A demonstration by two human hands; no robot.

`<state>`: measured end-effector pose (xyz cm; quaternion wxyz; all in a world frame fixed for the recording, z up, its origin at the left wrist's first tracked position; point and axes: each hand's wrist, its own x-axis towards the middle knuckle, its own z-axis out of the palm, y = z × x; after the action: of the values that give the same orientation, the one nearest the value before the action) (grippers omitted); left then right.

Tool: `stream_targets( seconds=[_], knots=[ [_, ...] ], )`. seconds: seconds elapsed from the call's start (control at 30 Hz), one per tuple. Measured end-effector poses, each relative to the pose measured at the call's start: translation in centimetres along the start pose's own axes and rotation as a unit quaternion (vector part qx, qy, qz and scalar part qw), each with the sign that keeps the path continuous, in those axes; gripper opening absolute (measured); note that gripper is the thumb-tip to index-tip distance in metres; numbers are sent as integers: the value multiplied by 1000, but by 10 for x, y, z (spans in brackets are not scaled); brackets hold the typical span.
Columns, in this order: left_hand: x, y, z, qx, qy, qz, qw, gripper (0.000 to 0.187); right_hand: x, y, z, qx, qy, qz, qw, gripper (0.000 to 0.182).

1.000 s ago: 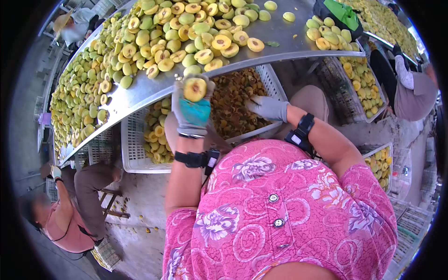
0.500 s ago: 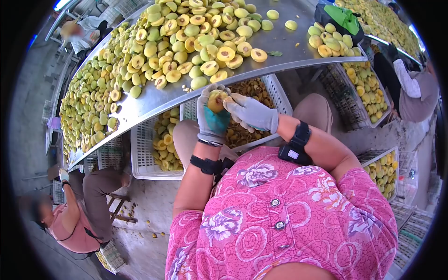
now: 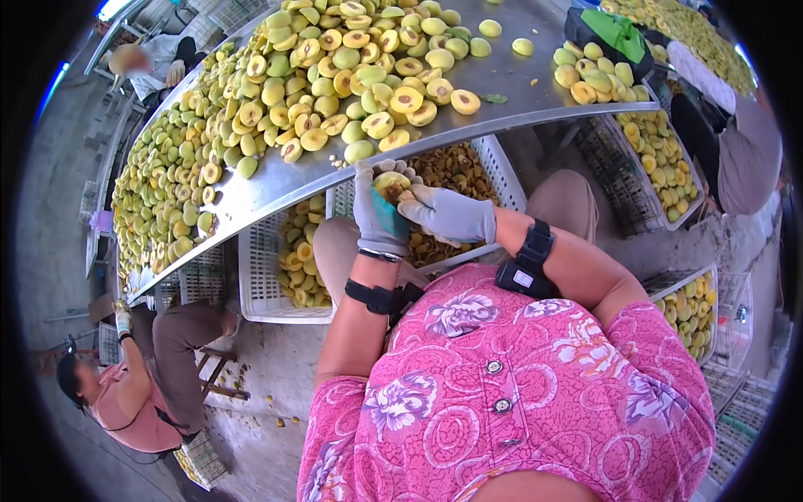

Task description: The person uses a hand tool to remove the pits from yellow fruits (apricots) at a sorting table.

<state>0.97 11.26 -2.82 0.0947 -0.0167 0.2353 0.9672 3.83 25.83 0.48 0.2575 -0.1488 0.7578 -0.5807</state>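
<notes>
My left hand (image 3: 378,213), in a grey glove with a green palm, is closed around a yellow-green plum half (image 3: 390,181). Its cut side shows a brown hollow. My right hand (image 3: 452,212), gloved in grey, has its fingers pinched against the cut side; what lies between the fingertips is hidden. Both hands are just off the near edge of a metal table (image 3: 276,180). Below them is a white crate of brown fruit pieces (image 3: 456,171). A large heap of plum halves (image 3: 335,79) covers the table beyond.
A white crate of yellow fruit (image 3: 280,259) is left of my knees. More fruit crates (image 3: 661,167) stand on the right. A small fruit pile (image 3: 592,74) lies by a green bag (image 3: 615,32). A person in pink (image 3: 134,402) sits at lower left; others sit farther off.
My right fingertips have shifted slightly down and left on the plum half, and its brown hollow is more exposed. The person at lower left has raised their head slightly.
</notes>
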Motion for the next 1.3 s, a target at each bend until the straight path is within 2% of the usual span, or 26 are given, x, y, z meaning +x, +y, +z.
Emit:
stream_targets(
  seconds=[0.1,0.17,0.2,0.27,0.4,0.43,0.47,0.5,0.57,0.6,0.67,0.7,0.73,0.77,0.8,0.83,0.87,0.9,0.93,0.97,1.03,1.1,1.17,1.23,1.27,1.3],
  knots=[
    [-4,-2,6,63,47,22,997,43,-1,6,1,-9,-2,-36,999,39],
    [-5,2,12,96,44,8,994,43,-7,-1,-1,118,-58,52,990,36],
    [-6,3,13,128,40,-6,991,44,-9,-3,-4,118,-59,52,990,36],
    [-6,3,12,151,42,-5,988,43,-10,-3,-13,242,-169,127,947,35],
    [-8,1,11,247,8,6,969,42,-11,9,-10,325,-187,151,915,35],
    [-8,1,10,248,9,7,969,42,-11,13,-9,385,-223,161,881,36],
    [-9,0,8,195,-2,-32,980,43,-11,17,-9,443,-258,171,841,36],
    [-10,0,9,141,-14,-70,987,45,-11,20,-9,444,-259,170,841,36],
    [-11,-3,11,98,-16,-89,991,45,-11,25,-10,523,-324,136,776,37],
    [-13,-2,16,53,-20,-107,993,45,-10,28,-10,524,-326,134,775,37],
    [-18,2,26,70,16,-84,994,44,-6,34,-7,578,-378,122,713,37],
    [-20,5,29,86,50,-61,993,44,-8,32,-7,579,-381,120,711,37],
    [-14,12,18,72,14,-40,996,43,-10,28,-8,574,-397,124,705,37],
    [-16,27,6,91,31,-10,995,42,-12,27,-8,568,-413,128,700,37],
    [-19,49,3,-31,53,5,998,38,-14,29,-10,598,-410,125,678,36],
    [-18,72,-21,145,91,110,979,36,-15,34,-14,598,-414,122,676,36],
    [-22,106,-46,326,132,149,924,34,-14,42,-19,615,-392,103,677,37],
    [-29,121,-41,435,217,232,842,33,-14,50,-23,631,-369,85,677,38],
    [-30,141,-58,516,223,259,785,29,-14,60,-25,665,-371,90,642,39],
    [-30,153,-64,550,268,239,754,32,-14,62,-25,665,-372,88,641,39],
    [-31,147,-26,692,273,210,634,36,-14,65,-23,662,-340,81,663,40],
    [-12,135,-15,783,192,175,565,46,-10,64,-21,648,-334,95,678,39],
    [20,117,-14,845,140,143,496,56,-11,58,-21,585,-296,116,746,39],
    [55,100,-11,875,135,90,456,64,-14,54,-24,562,-288,122,765,38],
    [70,96,-10,873,132,93,460,64,-15,56,-25,563,-279,125,768,37],
    [83,92,-7,894,104,37,433,67,-17,56,-27,565,-270,128,770,36]
  ],
)
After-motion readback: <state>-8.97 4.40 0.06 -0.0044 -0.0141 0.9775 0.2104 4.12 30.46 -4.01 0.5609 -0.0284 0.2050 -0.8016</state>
